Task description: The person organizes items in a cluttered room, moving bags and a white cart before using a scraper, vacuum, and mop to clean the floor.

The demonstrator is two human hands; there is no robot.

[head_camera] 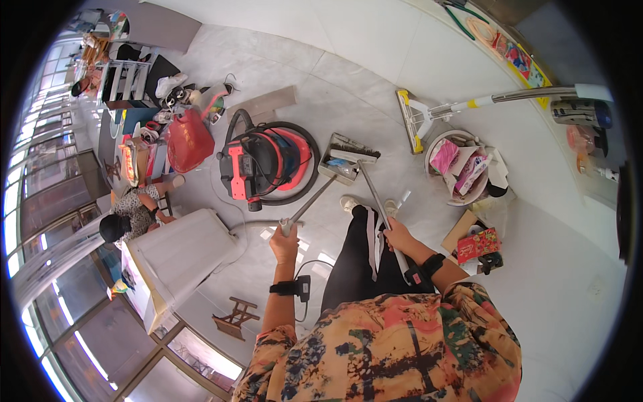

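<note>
In the head view, my left hand (pixel 285 244) grips the top of the handle of a long-handled dustpan (pixel 334 171). The pan lies on the tiled floor beyond my shoes, with a blue and whitish scrap in it. My right hand (pixel 400 235) is closed around the grey pole of a broom (pixel 372 187). The broom's head (pixel 355 151) rests over the dustpan, its dark bristles at the pan's far side. The pole's upper end runs back under my right forearm. Both wrists wear black straps with small boxes.
A red and black vacuum cleaner (pixel 266 166) stands left of the dustpan. At right are a full waste bin (pixel 429 173), a squeeze mop (pixel 409 120) and a cardboard box (pixel 459 228). Bags, a white cabinet (pixel 186 251), a wooden stool (pixel 236 316) and a seated person (pixel 135 208) are at left.
</note>
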